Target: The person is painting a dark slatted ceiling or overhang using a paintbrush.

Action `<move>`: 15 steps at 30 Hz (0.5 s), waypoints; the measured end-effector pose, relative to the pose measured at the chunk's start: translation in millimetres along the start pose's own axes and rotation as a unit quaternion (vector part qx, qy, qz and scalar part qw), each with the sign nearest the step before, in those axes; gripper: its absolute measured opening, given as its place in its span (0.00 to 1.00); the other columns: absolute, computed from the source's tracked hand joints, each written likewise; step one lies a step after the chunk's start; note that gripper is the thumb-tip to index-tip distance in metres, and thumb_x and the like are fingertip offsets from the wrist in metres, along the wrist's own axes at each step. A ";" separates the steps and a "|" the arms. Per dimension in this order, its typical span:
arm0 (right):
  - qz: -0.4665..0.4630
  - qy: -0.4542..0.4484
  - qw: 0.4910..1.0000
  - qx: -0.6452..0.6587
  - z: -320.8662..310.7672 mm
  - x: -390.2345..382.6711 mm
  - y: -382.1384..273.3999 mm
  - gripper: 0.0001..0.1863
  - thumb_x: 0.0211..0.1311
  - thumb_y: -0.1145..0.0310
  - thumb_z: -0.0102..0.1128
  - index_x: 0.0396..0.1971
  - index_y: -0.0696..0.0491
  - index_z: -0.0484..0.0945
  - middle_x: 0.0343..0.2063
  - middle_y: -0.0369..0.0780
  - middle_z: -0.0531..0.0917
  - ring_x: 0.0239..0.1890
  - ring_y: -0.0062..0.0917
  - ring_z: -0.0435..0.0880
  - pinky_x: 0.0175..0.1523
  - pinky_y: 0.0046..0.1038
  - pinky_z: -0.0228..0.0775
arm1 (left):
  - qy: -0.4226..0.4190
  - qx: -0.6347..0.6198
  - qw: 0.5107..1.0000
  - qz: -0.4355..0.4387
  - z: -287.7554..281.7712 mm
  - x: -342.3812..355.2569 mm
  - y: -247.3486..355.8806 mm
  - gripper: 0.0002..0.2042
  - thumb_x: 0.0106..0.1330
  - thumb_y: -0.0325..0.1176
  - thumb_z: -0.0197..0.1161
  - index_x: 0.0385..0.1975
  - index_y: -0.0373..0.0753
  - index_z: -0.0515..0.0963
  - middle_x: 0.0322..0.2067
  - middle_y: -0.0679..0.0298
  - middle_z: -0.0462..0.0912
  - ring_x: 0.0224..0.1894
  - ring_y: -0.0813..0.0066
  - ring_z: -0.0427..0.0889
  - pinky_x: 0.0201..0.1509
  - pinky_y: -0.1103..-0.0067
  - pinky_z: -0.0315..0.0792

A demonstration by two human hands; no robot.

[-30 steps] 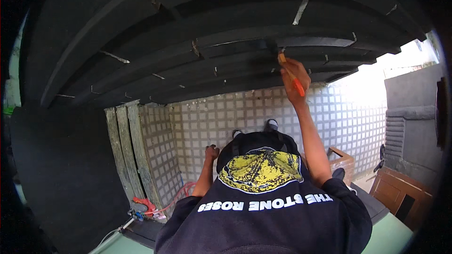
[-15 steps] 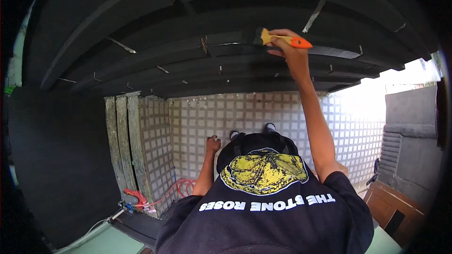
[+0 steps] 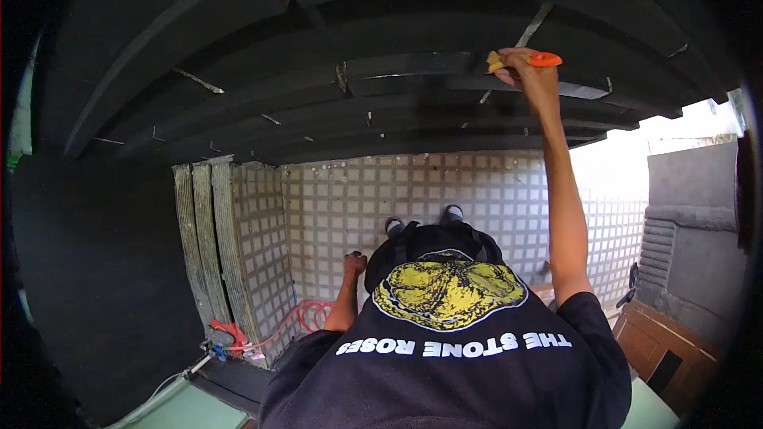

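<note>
The left hand (image 3: 354,263) is kept low at the hip, near the picture's centre; its fingers cannot be told. Far up at one o'clock, the right hand (image 3: 531,73) is clenched round an orange-handled brush (image 3: 526,59). The brush's long axis is laid three-to-nine against a black beam (image 3: 397,71), bristles toward nine.
</note>
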State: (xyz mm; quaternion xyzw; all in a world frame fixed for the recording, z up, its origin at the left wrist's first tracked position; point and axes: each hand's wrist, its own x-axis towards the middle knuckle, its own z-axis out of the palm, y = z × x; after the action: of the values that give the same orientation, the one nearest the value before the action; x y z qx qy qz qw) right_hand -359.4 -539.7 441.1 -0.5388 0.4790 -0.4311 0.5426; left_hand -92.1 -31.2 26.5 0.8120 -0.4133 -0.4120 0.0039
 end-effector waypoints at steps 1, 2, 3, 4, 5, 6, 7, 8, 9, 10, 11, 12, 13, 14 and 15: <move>-0.006 0.008 1.000 -0.004 -9.4 0.8 0.5 0.10 0.61 0.75 0.56 0.39 0.64 0.82 0.34 0.44 0.86 0.32 0.24 0.86 0.38 0.19 0.80 | 0.008 -0.003 1.000 0.005 -2.0 2.9 0.4 0.18 0.60 0.40 0.51 0.41 0.38 0.83 0.47 0.51 0.83 0.51 0.53 0.81 0.63 0.61 0.66; 0.004 0.011 1.000 -0.006 -20.0 2.6 0.2 0.10 0.61 0.75 0.56 0.39 0.64 0.82 0.34 0.44 0.86 0.32 0.24 0.86 0.38 0.19 0.80 | 0.018 0.005 1.000 0.010 -3.9 6.9 1.0 0.17 0.61 0.40 0.51 0.39 0.39 0.83 0.47 0.51 0.83 0.50 0.53 0.81 0.63 0.62 0.66; -0.006 0.017 0.999 -0.032 -32.0 3.9 -1.0 0.11 0.61 0.75 0.56 0.38 0.64 0.82 0.34 0.44 0.86 0.32 0.24 0.86 0.38 0.19 0.80 | 0.017 0.022 0.999 0.021 -5.2 10.5 1.1 0.16 0.61 0.39 0.50 0.38 0.39 0.84 0.47 0.51 0.83 0.49 0.54 0.82 0.62 0.63 0.67; -0.026 0.022 0.998 -0.056 -43.1 4.9 -2.7 0.11 0.61 0.74 0.55 0.38 0.64 0.82 0.33 0.44 0.86 0.31 0.24 0.86 0.37 0.18 0.79 | 0.027 0.016 0.999 0.017 -6.0 14.7 0.9 0.16 0.61 0.39 0.50 0.38 0.39 0.84 0.47 0.51 0.83 0.49 0.54 0.82 0.62 0.63 0.67; -0.022 0.032 0.997 -0.063 -53.0 4.9 -4.9 0.11 0.61 0.73 0.55 0.39 0.63 0.82 0.33 0.43 0.86 0.30 0.22 0.86 0.36 0.18 0.78 | 0.036 0.072 0.995 0.065 -6.6 19.8 0.2 0.15 0.60 0.40 0.51 0.35 0.41 0.84 0.46 0.51 0.83 0.48 0.53 0.82 0.61 0.62 0.67; -0.021 0.027 0.998 -0.061 -61.4 4.6 -8.2 0.11 0.61 0.73 0.55 0.39 0.63 0.82 0.33 0.43 0.86 0.30 0.22 0.86 0.36 0.18 0.78 | 0.023 0.150 0.984 0.089 -6.5 24.5 -1.9 0.14 0.59 0.40 0.52 0.33 0.42 0.84 0.46 0.51 0.84 0.47 0.53 0.82 0.60 0.61 0.68; -0.029 0.039 0.992 -0.117 -69.8 4.2 -14.0 0.11 0.62 0.73 0.55 0.38 0.63 0.83 0.32 0.42 0.86 0.30 0.21 0.85 0.35 0.18 0.77 | 0.046 0.128 0.984 0.114 -4.4 28.7 -3.7 0.14 0.59 0.40 0.52 0.33 0.42 0.84 0.46 0.51 0.84 0.47 0.53 0.82 0.60 0.61 0.68; -0.028 0.063 0.982 -0.178 -76.5 2.8 -20.8 0.11 0.62 0.72 0.55 0.38 0.62 0.83 0.32 0.42 0.86 0.29 0.20 0.85 0.34 0.18 0.77 | 0.079 0.023 0.996 0.036 -0.2 32.1 -5.4 0.13 0.58 0.41 0.54 0.32 0.43 0.84 0.45 0.51 0.84 0.47 0.52 0.82 0.59 0.61 0.69; -0.044 0.073 0.973 -0.216 -81.5 -0.4 -27.9 0.11 0.61 0.70 0.56 0.37 0.59 0.84 0.29 0.40 0.86 0.30 0.19 0.84 0.36 0.19 0.76 | 0.096 -0.077 0.992 -0.031 3.3 36.0 -8.7 0.13 0.58 0.41 0.55 0.30 0.43 0.84 0.44 0.50 0.84 0.46 0.51 0.82 0.57 0.60 0.71; -0.053 0.064 0.974 -0.212 -84.6 -4.2 -35.1 0.11 0.61 0.70 0.56 0.37 0.59 0.84 0.29 0.40 0.86 0.30 0.19 0.84 0.36 0.19 0.76 | 0.111 -0.082 0.990 -0.040 5.8 39.8 -13.6 0.13 0.58 0.41 0.55 0.30 0.43 0.84 0.44 0.50 0.84 0.46 0.51 0.82 0.57 0.60 0.71; -0.089 0.084 0.952 -0.281 -86.1 -8.9 -42.2 0.11 0.60 0.68 0.58 0.36 0.57 0.85 0.29 0.42 0.87 0.30 0.24 0.86 0.37 0.23 0.77 | 0.094 -0.020 0.995 0.026 8.2 42.6 -19.4 0.13 0.57 0.41 0.55 0.31 0.43 0.84 0.43 0.50 0.84 0.46 0.50 0.82 0.57 0.61 0.71; -0.140 0.100 0.924 -0.342 -83.9 -13.5 -47.2 0.11 0.58 0.66 0.61 0.36 0.56 0.86 0.28 0.44 0.87 0.31 0.29 0.87 0.39 0.28 0.78 | 0.062 0.054 0.994 0.077 11.7 44.8 -23.8 0.13 0.57 0.41 0.56 0.32 0.43 0.84 0.43 0.49 0.84 0.46 0.49 0.82 0.56 0.62 0.72; -0.126 0.103 0.923 -0.349 -77.3 -18.0 -48.7 0.11 0.58 0.66 0.61 0.36 0.56 0.86 0.28 0.44 0.87 0.31 0.29 0.87 0.39 0.28 0.78 | 0.078 0.041 0.992 0.090 16.5 44.2 -27.3 0.13 0.57 0.41 0.56 0.32 0.43 0.84 0.43 0.49 0.84 0.46 0.49 0.82 0.56 0.62 0.72; -0.180 0.111 0.879 -0.427 -68.4 -21.8 -48.9 0.11 0.57 0.67 0.61 0.35 0.56 0.86 0.29 0.46 0.87 0.33 0.34 0.87 0.41 0.31 0.78 | 0.080 -0.044 0.991 0.102 20.7 43.0 -29.9 0.13 0.57 0.42 0.56 0.33 0.43 0.85 0.42 0.49 0.84 0.45 0.49 0.82 0.55 0.62 0.72; -0.250 0.116 0.822 -0.499 -57.6 -23.8 -48.3 0.11 0.55 0.67 0.62 0.34 0.57 0.85 0.29 0.48 0.86 0.35 0.38 0.87 0.43 0.35 0.78 | 0.051 -0.077 0.993 0.078 24.2 41.5 -31.3 0.13 0.57 0.42 0.57 0.33 0.43 0.85 0.42 0.49 0.85 0.45 0.49 0.82 0.55 0.62 0.73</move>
State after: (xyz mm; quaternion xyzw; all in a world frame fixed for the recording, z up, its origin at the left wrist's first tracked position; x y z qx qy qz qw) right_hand -417.8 -528.4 492.9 -0.7833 0.5365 -0.3136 0.0134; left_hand -74.3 -30.5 -28.0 0.7948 -0.4417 -0.3987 0.1194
